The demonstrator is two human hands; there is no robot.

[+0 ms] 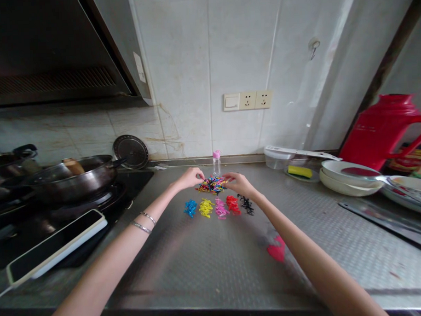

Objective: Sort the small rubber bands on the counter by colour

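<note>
A loose heap of mixed small coloured pieces (212, 185), which look like little elastic bands, lies on the metal counter. My left hand (191, 178) is at the heap's left edge with fingers curled into a pinch. At the right edge is my right hand (239, 183), its fingertips also pinched together. What either hand holds is too small to make out. Nearer to me is a row of sorted piles: blue (190, 208), yellow (206, 207), pink (220, 209), red (233, 205) and black (247, 205). Behind the heap stands a small clear bottle (216, 164) with a pink top.
On the left are a stove with a steel pan (73, 181) and a phone (58, 246). To the right stand a plastic tub (278, 160), a yellow sponge (300, 172), stacked bowls (349, 183), a knife (388, 223) and a red thermos (378, 131). A pink patch (276, 250) lies beside my right forearm.
</note>
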